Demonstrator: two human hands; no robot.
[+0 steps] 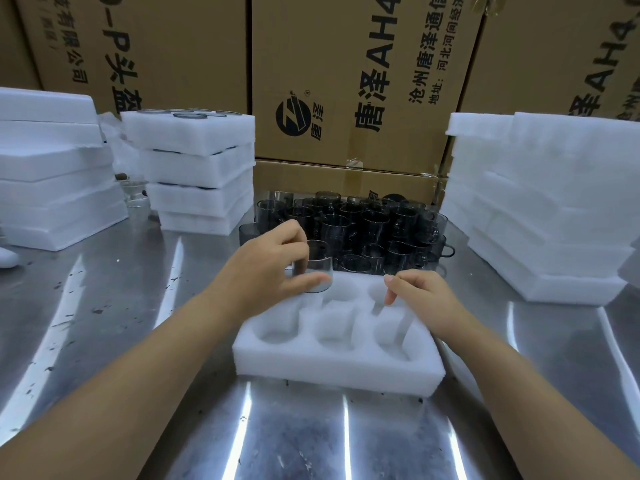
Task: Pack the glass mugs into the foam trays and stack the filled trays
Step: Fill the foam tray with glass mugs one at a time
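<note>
Two bare forearms are seen reaching out from the bottom corners over a scuffed, reflective stainless steel table point(104, 306). On it, just ahead, a white rectangular foam tray point(332, 362) with six round pockets in two rows of three is laid, and all of its pockets appear unfilled. A smoky grey glass mug point(317, 275) is gripped by the left hand point(266, 268), thumb on the near side and fingers curled round the far side, and is held upright just over the far-left pocket. The right hand point(426, 296) is poised at the far-right pocket with its fingers loosely curled and pointing down. Nothing can be made out in it, and contact with the foam cannot be confirmed. Behind the tray, a dense cluster of dark glass mugs point(363, 226) is gathered, with a stack of filled white foam trays point(194, 168) at the far left and a pile of spare white foam trays point(540, 209) at the right. The first mug of this tray is judged to be going in. Next, the mug must be lowered straight into its pocket, probably with its handle aligned to the slot, and another mug fetched from the cluster.
</note>
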